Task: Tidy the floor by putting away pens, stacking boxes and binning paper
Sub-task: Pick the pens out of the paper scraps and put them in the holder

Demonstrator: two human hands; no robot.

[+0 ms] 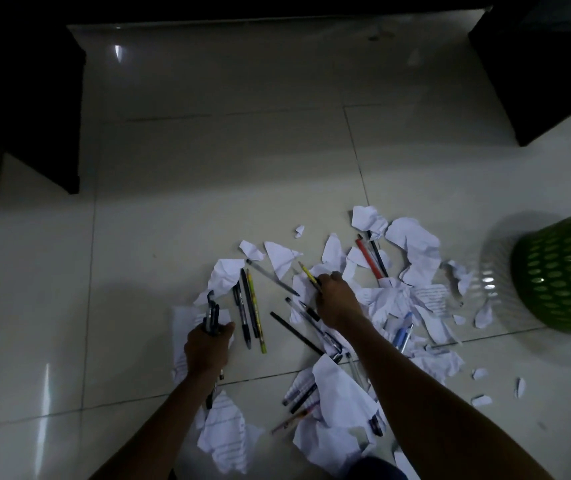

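Torn and crumpled white paper lies scattered over the tiled floor, mixed with several pens and pencils. My left hand grips a bundle of dark pens that stick up out of its fist. My right hand pinches a yellow pencil just above the paper. Loose on the floor lie a black pen and a yellow pencil, a red pen and a blue pen. More pens lie among the paper near my arms.
A green perforated waste basket stands at the right edge of the view. Dark furniture borders the floor at the left, and more of it at the right. Bare tiles stretch beyond the pile.
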